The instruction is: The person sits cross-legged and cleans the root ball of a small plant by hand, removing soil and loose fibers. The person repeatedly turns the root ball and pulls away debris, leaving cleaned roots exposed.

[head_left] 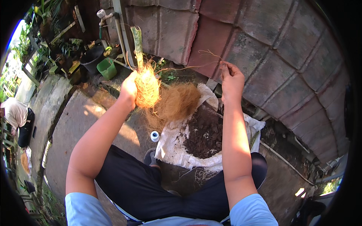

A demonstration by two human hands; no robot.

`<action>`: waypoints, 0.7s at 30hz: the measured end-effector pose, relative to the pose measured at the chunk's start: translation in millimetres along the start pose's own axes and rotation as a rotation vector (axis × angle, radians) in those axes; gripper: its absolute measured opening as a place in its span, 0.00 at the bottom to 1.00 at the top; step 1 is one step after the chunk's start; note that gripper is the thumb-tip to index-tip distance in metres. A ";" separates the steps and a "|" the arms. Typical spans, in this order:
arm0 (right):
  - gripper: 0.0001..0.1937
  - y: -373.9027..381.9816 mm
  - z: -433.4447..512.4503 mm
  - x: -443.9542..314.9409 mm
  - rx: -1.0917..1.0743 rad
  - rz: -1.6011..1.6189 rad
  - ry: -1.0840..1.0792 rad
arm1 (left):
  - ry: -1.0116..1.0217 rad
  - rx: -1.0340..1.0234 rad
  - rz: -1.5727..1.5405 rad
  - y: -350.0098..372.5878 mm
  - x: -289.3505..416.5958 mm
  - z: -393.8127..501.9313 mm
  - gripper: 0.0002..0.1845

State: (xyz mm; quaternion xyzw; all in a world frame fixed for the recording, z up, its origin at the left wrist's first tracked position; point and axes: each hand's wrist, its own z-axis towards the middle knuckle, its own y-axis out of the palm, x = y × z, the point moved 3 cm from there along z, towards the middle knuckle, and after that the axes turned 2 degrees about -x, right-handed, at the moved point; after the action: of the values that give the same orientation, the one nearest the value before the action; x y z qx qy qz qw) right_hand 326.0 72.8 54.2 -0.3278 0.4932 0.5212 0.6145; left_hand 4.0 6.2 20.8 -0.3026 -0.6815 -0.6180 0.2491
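My left hand [129, 89] grips a ball of brown coir-like fibre [147, 89] from its left side. Out of the ball's top rises a cut green plant stem [137, 46]. My right hand [232, 80] pinches a thin brown strand [195, 66], which stretches across from near the fibre ball. Below and between the hands lies a loose heap of the same fibre [181, 99]. Dark soil [205, 132] is piled on a white woven sack [172, 149] in front of me. A white thread spool [155, 136] stands beside the sack's left edge.
Leaning roof tiles [271, 56] border the right and far side. A water pipe with a tap [116, 19] stands behind a green pot [107, 68] and a black pot [92, 59]. Thin roots [205, 175] lie by my legs. Another person [18, 118] crouches at far left.
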 end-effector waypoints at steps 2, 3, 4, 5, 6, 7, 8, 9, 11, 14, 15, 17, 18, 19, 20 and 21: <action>0.08 2.0 0.6 8.2 -0.017 -0.149 -0.021 | 0.109 0.079 0.086 -15.8 11.3 -0.7 0.16; 0.08 3.7 0.1 11.5 -0.021 -0.223 -0.034 | 0.132 0.091 0.122 -18.4 16.1 -2.2 0.17; 0.08 8.2 -0.8 19.1 -0.071 -0.311 -0.019 | 0.154 0.102 0.158 -21.0 20.7 -4.1 0.18; 0.09 12.9 -2.3 27.7 -0.120 -0.399 -0.005 | 0.177 0.113 0.195 -23.5 25.0 -6.3 0.20; 0.09 22.2 -7.1 28.1 -0.175 -0.482 0.010 | 0.192 0.148 0.169 -20.1 29.1 -13.1 0.18; 0.09 31.2 -13.5 28.5 -0.227 -0.552 0.007 | 0.202 0.155 0.178 -23.3 32.4 -14.1 0.18; 0.09 41.7 -22.5 30.7 -0.279 -0.622 0.003 | 0.211 0.162 0.187 -26.2 36.8 -14.1 0.17; 0.09 54.8 -32.4 28.4 -0.332 -0.692 -0.002 | 0.220 0.169 0.196 -29.6 40.5 -15.1 0.17; 0.12 79.6 -48.0 28.5 -0.496 -0.761 0.069 | 0.232 0.190 0.179 -32.6 44.5 -19.7 0.17; 0.18 106.8 -61.9 55.4 -0.743 -0.346 0.168 | 0.237 0.198 0.203 -24.1 44.2 -20.9 0.17; 0.21 117.1 -67.8 58.6 -0.821 -0.112 0.199 | 0.227 0.201 0.191 -24.5 43.9 -21.1 0.17; 0.24 123.1 -71.5 63.5 -0.803 0.043 0.211 | 0.204 0.202 0.166 -23.5 41.6 -19.8 0.17; 0.26 126.2 -73.6 60.9 -0.795 0.120 0.218 | 0.193 0.244 0.189 -20.2 41.9 -21.1 0.17; 0.24 127.2 -73.7 57.9 -0.777 0.133 0.209 | 0.179 0.236 0.174 -21.3 39.5 -19.6 0.17; 0.23 126.6 -72.9 54.4 -0.757 0.145 0.199 | 0.165 0.226 0.160 -22.8 36.2 -17.3 0.16; 0.21 125.1 -71.3 49.7 -0.734 0.156 0.188 | 0.149 0.213 0.145 -19.6 33.7 -15.3 0.16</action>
State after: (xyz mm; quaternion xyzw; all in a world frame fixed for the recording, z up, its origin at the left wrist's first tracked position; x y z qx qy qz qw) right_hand 185.1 53.4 -0.3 -0.5339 0.3516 0.6758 0.3670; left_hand -34.0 -6.5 33.0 -0.2760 -0.6991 -0.5435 0.3737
